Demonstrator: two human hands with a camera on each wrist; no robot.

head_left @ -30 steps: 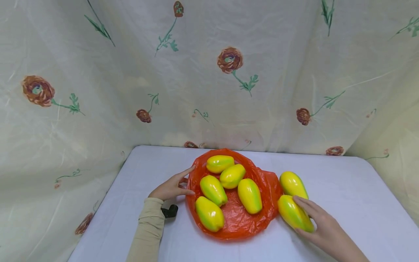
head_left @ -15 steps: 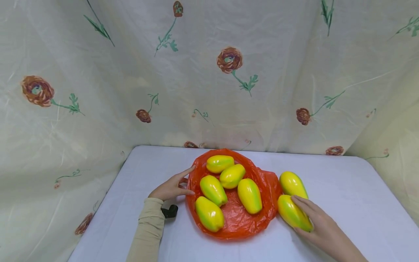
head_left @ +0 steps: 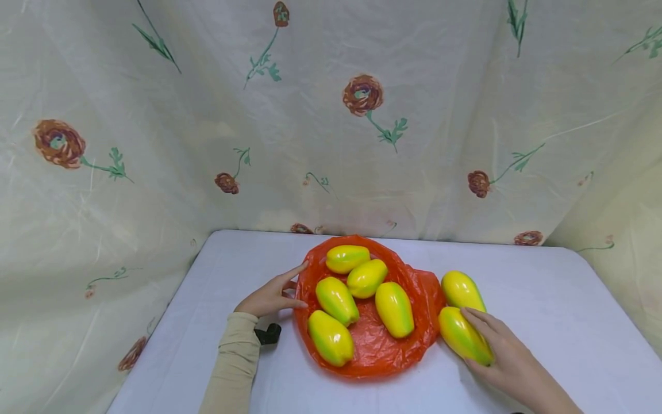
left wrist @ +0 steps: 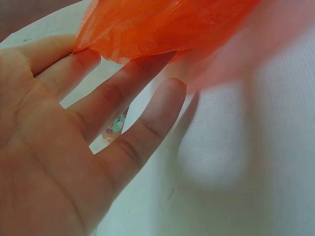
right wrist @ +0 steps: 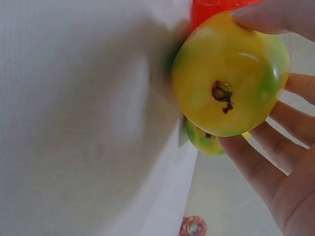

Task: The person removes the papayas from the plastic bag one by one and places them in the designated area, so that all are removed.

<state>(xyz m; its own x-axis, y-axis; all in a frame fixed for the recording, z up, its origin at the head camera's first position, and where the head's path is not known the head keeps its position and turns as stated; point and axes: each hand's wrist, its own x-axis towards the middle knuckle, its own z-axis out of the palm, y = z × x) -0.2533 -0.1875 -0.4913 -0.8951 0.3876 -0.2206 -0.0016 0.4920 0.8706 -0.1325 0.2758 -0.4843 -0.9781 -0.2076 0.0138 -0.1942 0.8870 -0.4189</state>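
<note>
In the head view, a round red plastic bag (head_left: 369, 345) lies spread on the table with several glossy yellow-green papayas (head_left: 395, 310) inside. My left hand (head_left: 271, 295) is at its left edge, the straight, spread fingers touching the thin red plastic (left wrist: 162, 29) in the left wrist view. On the bag's right, my right hand (head_left: 509, 356) holds a papaya (head_left: 462, 333), thumb on one side and fingers on the other. Its brown stem end (right wrist: 222, 93) faces the right wrist camera. Just behind it lies another loose papaya (head_left: 462, 290), partly covered by the held one.
A white cloth (head_left: 558, 305) covers the table. A small black object (head_left: 269, 333) shows beside the left sleeve (head_left: 235, 351). Behind the table hangs a pale curtain (head_left: 424, 190) printed with brown flowers.
My right hand and the papaya it holds have shifted very slightly left. The left hand, the bag and the other papayas have stayed in place.
</note>
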